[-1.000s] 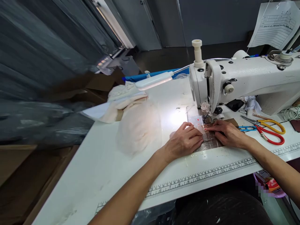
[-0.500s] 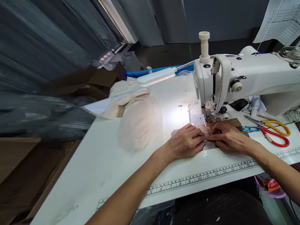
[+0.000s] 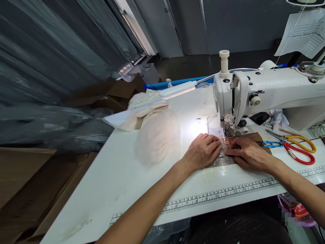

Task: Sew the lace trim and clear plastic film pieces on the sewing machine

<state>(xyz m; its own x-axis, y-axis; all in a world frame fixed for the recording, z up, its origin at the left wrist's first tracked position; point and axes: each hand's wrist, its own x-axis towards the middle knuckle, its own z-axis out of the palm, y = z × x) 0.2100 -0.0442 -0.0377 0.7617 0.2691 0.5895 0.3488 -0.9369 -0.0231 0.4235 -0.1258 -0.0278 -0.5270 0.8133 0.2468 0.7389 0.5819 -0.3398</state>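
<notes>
A thin see-through piece of material (image 3: 221, 162) with small red marks lies just in front of the presser foot (image 3: 225, 130) of a white sewing machine (image 3: 256, 83). My left hand (image 3: 203, 151) presses on its left part, fingers bent and held together. From the other side my right hand (image 3: 250, 154) grips it with curled fingers, the forefinger reaching toward the left fingertips. A narrow gap separates the hands. Part of a brown board (image 3: 259, 137) shows behind my right hand, where blue thread snips (image 3: 272, 144) lie. My palms hide much of the material.
Scissors (image 3: 299, 146) with red and yellow handles lie at the right. A heap of pale sheer fabric (image 3: 157, 140) sits on the left of the white table. A lit lamp (image 3: 177, 90) hangs over the back. A printed ruler (image 3: 218, 196) runs along the front edge.
The camera view has shifted, so the machine and table appear lower and farther right. The gap between my fingertips has widened slightly, and more of the material shows between my hands.
</notes>
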